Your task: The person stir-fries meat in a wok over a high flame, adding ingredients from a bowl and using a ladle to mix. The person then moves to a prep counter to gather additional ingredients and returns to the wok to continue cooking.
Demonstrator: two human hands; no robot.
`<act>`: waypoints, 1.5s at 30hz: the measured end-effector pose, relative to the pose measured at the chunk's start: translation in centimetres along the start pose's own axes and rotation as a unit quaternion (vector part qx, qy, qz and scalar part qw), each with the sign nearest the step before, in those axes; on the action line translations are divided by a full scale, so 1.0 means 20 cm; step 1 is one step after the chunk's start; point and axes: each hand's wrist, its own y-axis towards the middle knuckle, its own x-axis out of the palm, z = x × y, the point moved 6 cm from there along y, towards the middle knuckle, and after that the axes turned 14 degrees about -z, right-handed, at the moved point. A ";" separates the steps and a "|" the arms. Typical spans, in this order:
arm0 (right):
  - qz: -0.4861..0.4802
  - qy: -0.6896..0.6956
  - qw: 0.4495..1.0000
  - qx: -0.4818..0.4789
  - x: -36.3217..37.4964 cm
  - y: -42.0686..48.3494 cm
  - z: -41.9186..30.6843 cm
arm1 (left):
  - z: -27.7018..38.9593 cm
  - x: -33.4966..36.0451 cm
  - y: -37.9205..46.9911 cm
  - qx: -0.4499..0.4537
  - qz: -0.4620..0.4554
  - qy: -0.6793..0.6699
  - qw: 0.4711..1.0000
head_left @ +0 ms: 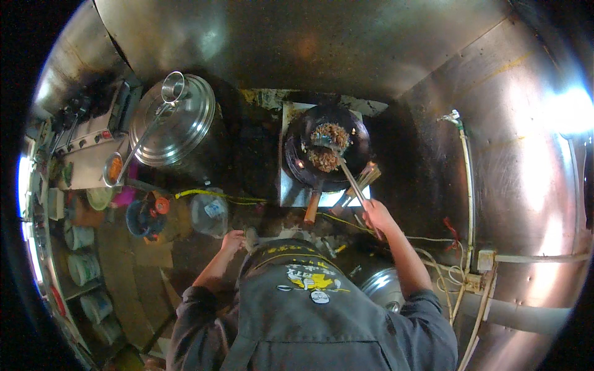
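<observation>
A dark wok (359, 146) with a wooden handle (312, 208) stands over a burner, with browned minced food (325, 161) inside. My right hand (378, 216) grips the long handle of a metal cooking spatula (352, 181), whose blade lies among the food. Beside that handle, a bundle of wooden or bamboo strips (370, 174) leans at the wok's right edge, its tip glowing. My left hand (233, 241) is at my left side, near the apron (287, 297); its fingers are curled, and whether they hold something is unclear.
A large lidded steel pot (199, 139) stands at left, with a long-handled strainer (173, 88) across its lid. Beyond it are a small bowl of orange food (113, 169) and a blue basin (134, 222). A clear plastic container (209, 215) is near my left hand. Pipes (468, 185) run along the right wall.
</observation>
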 end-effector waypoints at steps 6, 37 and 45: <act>-0.030 -0.058 0.996 0.056 0.00 -0.32 0.00 | -0.13 -0.20 0.04 0.060 0.003 0.177 0.982; 0.002 -0.080 0.996 0.029 -0.03 -0.19 -0.04 | -0.26 -0.25 -0.01 0.040 0.026 0.179 0.983; 0.023 -0.137 0.990 0.004 0.08 -0.03 0.02 | -0.18 -0.16 -0.12 -0.029 -0.008 -0.126 0.992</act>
